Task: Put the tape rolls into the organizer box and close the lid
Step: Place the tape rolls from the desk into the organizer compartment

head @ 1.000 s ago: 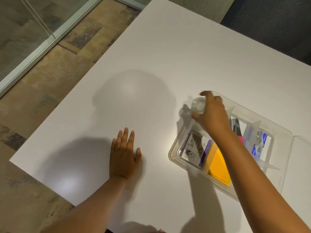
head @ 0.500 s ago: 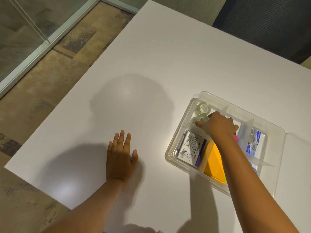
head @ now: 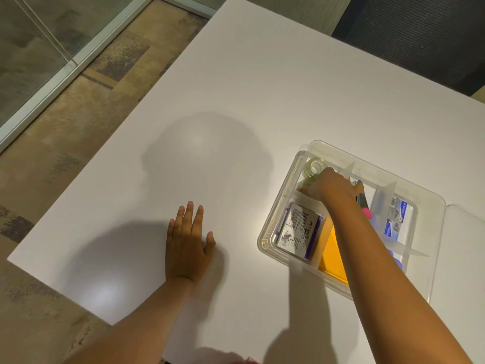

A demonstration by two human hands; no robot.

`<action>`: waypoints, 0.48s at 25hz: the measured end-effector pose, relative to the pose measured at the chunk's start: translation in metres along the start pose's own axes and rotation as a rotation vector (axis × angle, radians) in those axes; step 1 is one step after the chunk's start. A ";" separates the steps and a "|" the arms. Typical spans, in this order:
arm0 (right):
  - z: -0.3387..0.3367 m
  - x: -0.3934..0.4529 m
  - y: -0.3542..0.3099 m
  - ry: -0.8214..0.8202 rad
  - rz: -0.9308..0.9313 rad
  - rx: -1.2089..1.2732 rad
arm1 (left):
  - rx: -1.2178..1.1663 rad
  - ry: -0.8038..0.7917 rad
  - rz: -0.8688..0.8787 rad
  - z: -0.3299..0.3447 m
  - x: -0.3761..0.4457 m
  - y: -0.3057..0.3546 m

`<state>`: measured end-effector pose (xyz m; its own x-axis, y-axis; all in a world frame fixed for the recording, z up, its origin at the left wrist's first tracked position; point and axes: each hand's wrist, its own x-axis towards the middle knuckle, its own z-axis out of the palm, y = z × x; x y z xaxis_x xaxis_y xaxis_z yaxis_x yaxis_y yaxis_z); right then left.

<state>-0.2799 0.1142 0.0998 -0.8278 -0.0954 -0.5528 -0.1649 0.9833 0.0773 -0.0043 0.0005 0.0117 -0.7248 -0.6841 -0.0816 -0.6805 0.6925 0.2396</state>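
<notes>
A clear plastic organizer box with dividers sits on the white table at the right. One clear tape roll lies in its far-left compartment. My right hand is down inside that compartment, fingers closed around a second clear tape roll just in front of the first. The box's clear lid lies open flat to the right, partly cut off by the frame edge. My left hand rests flat on the table, fingers apart, well left of the box.
Other compartments hold a purple-and-white box, an orange pad, a pen with a pink end and blue-and-white packets. A dark chair stands beyond the table's far edge. The floor lies past the table's left edge.
My right hand has carried the second tape roll from above the box's corner down into the far-left compartment, beside the first roll. My left hand has stayed flat on the table.
</notes>
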 end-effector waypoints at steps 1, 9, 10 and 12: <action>0.001 0.002 -0.001 -0.004 0.000 -0.005 | 0.001 0.000 0.001 0.000 0.000 0.000; 0.000 0.004 -0.003 -0.050 0.011 -0.033 | -0.008 0.019 0.006 0.001 0.000 0.000; -0.002 0.002 -0.003 -0.054 0.001 -0.042 | -0.008 0.022 0.006 0.001 0.000 0.000; -0.004 -0.001 -0.003 -0.046 -0.015 -0.053 | -0.012 0.026 0.009 0.001 -0.001 0.000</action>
<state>-0.2805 0.1105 0.1030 -0.7997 -0.1019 -0.5917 -0.2068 0.9719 0.1121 -0.0041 0.0012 0.0106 -0.7278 -0.6836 -0.0547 -0.6726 0.6960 0.2514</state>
